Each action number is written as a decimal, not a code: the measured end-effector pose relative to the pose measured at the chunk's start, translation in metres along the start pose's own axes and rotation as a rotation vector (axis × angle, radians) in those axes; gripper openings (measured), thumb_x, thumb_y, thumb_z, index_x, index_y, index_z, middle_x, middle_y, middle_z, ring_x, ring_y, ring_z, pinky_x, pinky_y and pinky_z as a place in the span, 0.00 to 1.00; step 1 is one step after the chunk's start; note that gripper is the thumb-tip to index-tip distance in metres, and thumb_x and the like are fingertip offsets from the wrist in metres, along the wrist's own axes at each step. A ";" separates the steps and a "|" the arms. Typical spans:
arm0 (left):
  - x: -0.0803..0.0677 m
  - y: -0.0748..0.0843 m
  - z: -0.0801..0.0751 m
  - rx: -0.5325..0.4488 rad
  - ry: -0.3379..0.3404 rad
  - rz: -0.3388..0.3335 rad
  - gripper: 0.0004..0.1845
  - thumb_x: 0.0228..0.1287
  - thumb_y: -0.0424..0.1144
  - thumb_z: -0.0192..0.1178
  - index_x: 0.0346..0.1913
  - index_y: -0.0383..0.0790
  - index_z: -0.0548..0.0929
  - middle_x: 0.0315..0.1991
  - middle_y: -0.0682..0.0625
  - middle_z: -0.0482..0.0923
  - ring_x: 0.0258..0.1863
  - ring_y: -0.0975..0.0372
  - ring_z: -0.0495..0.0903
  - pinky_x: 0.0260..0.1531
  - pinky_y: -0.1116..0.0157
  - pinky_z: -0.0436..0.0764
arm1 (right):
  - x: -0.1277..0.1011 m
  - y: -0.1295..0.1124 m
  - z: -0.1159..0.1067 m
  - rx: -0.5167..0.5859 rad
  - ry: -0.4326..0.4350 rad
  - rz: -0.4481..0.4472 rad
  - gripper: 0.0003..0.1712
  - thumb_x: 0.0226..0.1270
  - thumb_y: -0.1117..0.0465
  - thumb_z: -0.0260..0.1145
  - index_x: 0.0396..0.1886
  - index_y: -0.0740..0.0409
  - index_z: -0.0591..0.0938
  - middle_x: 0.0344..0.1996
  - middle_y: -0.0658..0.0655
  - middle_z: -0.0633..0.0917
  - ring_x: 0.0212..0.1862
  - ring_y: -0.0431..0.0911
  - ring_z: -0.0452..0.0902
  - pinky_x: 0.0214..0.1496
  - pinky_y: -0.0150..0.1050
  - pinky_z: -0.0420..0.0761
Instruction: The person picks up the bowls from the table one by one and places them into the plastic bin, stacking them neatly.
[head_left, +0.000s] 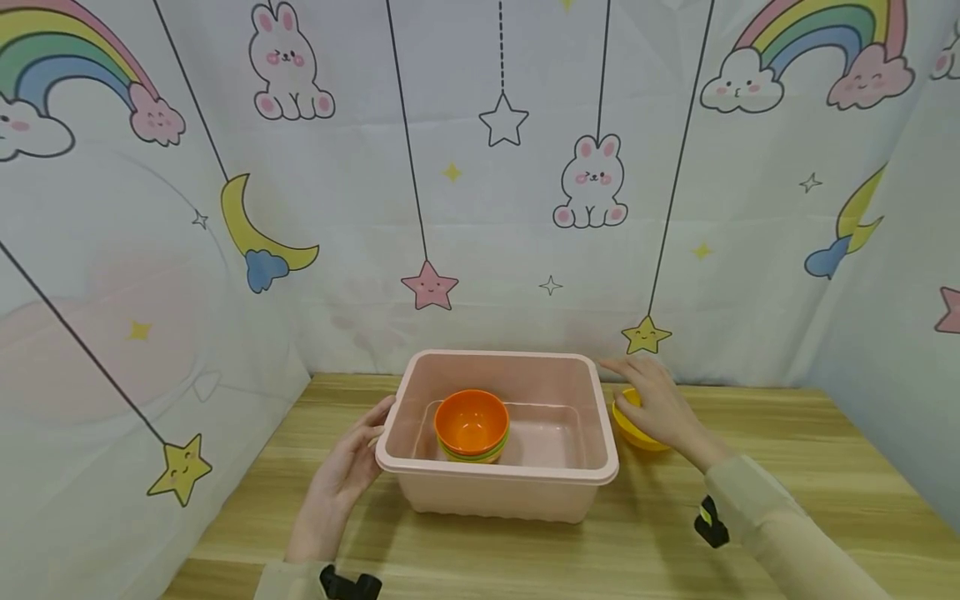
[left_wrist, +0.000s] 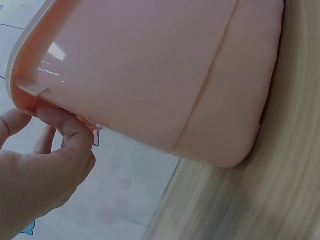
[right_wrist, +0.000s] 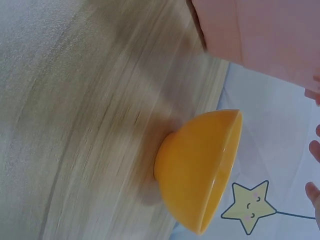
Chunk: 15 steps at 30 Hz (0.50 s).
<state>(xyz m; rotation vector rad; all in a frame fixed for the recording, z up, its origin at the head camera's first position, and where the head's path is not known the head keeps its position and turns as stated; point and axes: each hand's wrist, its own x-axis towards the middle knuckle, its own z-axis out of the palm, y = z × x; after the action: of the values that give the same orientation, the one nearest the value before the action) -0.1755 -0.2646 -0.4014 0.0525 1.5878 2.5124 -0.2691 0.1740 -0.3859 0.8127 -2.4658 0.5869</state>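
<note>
A pink plastic bin [head_left: 498, 496] stands on the table, with a stack of bowls inside at its left half. An orange bowl [head_left: 471, 421] tops that stack, and green and yellow rims show beneath it. My left hand [head_left: 348, 467] grips the bin's left rim, its bent fingers tucked under the edge in the left wrist view. Right of the bin, a yellow bowl [right_wrist: 197, 167] stands upright on the table. My right hand [head_left: 660, 404] is over this bowl with fingers extended, fingertips close to the bin's right rim, and holds nothing.
The wood-grain table [head_left: 465, 562] runs back to a white curtain [head_left: 495, 208] printed with bunnies, stars and rainbows. Curtain also closes off the left and right sides. A black wrist device [head_left: 710, 522] sits at my right sleeve.
</note>
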 end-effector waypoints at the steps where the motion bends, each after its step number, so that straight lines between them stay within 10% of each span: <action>1: 0.000 0.000 0.000 0.000 0.001 -0.001 0.23 0.70 0.32 0.41 0.51 0.62 0.80 0.58 0.63 0.74 0.58 0.66 0.72 0.53 0.70 0.73 | -0.001 0.001 0.000 -0.004 -0.012 0.008 0.29 0.59 0.66 0.63 0.63 0.52 0.75 0.57 0.59 0.79 0.60 0.58 0.69 0.63 0.64 0.61; 15: -0.001 -0.001 -0.002 -0.003 -0.020 0.011 0.22 0.71 0.32 0.41 0.53 0.61 0.79 0.57 0.63 0.73 0.58 0.67 0.73 0.50 0.70 0.75 | -0.009 0.010 0.005 -0.067 -0.094 0.067 0.32 0.60 0.55 0.66 0.66 0.53 0.72 0.60 0.64 0.75 0.63 0.62 0.65 0.64 0.65 0.56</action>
<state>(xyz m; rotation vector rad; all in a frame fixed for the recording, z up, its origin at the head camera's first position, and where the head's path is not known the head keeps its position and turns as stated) -0.1751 -0.2659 -0.4028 0.0862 1.5801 2.5151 -0.2700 0.1827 -0.3972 0.7490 -2.5921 0.4970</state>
